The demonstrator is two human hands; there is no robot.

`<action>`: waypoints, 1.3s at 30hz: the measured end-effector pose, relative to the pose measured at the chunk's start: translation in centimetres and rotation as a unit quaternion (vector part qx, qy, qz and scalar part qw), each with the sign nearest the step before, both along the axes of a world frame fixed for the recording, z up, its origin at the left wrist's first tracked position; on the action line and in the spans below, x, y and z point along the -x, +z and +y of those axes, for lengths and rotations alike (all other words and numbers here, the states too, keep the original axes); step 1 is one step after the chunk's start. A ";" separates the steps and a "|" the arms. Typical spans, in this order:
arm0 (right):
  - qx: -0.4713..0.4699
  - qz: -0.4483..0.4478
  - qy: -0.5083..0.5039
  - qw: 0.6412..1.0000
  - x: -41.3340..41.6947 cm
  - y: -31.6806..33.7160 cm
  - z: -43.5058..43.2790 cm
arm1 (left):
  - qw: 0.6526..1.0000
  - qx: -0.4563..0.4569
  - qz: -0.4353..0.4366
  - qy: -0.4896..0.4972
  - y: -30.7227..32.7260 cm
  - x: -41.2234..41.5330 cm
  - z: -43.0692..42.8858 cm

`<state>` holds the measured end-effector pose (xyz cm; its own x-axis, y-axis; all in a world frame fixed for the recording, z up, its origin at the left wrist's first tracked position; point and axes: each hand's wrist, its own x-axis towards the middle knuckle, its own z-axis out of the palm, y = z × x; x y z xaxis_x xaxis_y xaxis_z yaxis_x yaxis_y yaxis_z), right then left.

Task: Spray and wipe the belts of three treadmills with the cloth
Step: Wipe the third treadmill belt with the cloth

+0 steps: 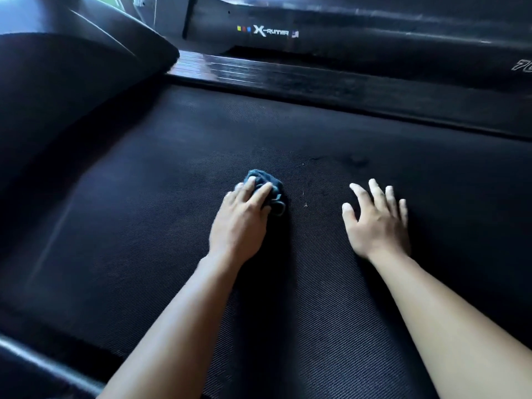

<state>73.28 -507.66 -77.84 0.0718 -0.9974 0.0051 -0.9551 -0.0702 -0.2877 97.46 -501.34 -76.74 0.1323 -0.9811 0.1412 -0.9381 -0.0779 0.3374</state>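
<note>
Black treadmill belt (144, 226) filled most of the view, with a fine ribbed weave, matte and dim. A few pale specks lay on it between the hands.

The cloth (266, 182), dark blue and bunched small, sat on the belt near mid-width. The left hand (241, 223) lay over it, fingers nearly straight, pressing it to the surface. The right hand (377, 223) rested palm-down on the bare belt well apart from the cloth, fingers spread wide and holding nothing.

A glossy black side rail (288, 79) ran along the belt's far edge. Beyond it was a second machine (374, 30) with an "X-Runner" logo (270, 31). A rounded black housing (72, 82) rose at upper left. Light was low and bluish.
</note>
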 end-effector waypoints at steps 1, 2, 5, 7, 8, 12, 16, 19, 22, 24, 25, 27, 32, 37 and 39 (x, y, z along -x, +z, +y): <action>0.001 0.001 -0.001 1.000 0.0 0.0 0.0 | 1.000 -0.001 0.002 0.017 0.0 -1.0 0.2; 0.001 0.003 -0.002 1.000 0.0 0.0 0.0 | 0.999 -0.004 0.005 0.039 0.0 -2.1 0.3; 0.005 0.004 -0.007 1.000 -0.1 0.0 -0.2 | 0.994 -0.004 0.018 0.104 0.3 -5.2 -0.8; 0.008 0.003 -0.012 1.000 -0.2 0.0 -0.3 | 0.991 -0.004 0.029 0.130 0.5 -6.3 -2.9; 0.009 0.005 -0.013 1.000 -0.3 -0.1 -0.3 | 0.990 -0.006 0.032 0.137 0.6 -6.5 -4.2; 0.008 0.011 -0.015 1.000 -0.4 -0.3 -0.5 | 0.993 -0.009 0.030 0.110 0.4 -4.5 -8.5; 0.008 0.014 -0.015 1.000 -0.4 -0.3 -0.4 | 1.000 0.014 0.018 0.021 0.3 1.0 -9.1; 0.011 0.018 -0.013 1.000 -0.4 -0.3 -0.5 | 0.999 0.022 0.012 -0.041 -0.5 4.4 -7.4; 0.008 0.014 -0.016 1.000 -0.3 -0.3 -0.5 | 0.997 0.016 0.010 -0.069 -1.3 5.5 -4.7; 0.006 0.013 -0.015 1.000 -0.4 -0.2 -0.5 | 0.996 0.022 0.007 -0.083 -1.3 5.2 -2.6; 0.006 0.012 -0.015 1.000 -0.4 -0.2 -0.5 | 0.996 0.026 0.008 -0.083 -1.2 4.7 -1.7; 0.006 0.009 -0.016 1.000 -0.4 -0.1 -0.5 | 0.997 0.025 0.017 -0.066 -1.1 3.3 -0.4; 0.006 0.007 -0.016 1.000 -0.3 -0.1 -0.4 | 1.000 0.019 0.020 0.005 -0.7 -0.3 -1.5; 0.009 0.009 -0.015 1.000 -0.4 -0.2 -0.5 | 0.997 0.006 0.027 0.076 0.0 -1.3 -7.6; 0.010 0.009 -0.016 1.000 -0.4 -0.2 -0.5 | 0.998 0.002 0.019 0.056 0.0 -0.2 -9.4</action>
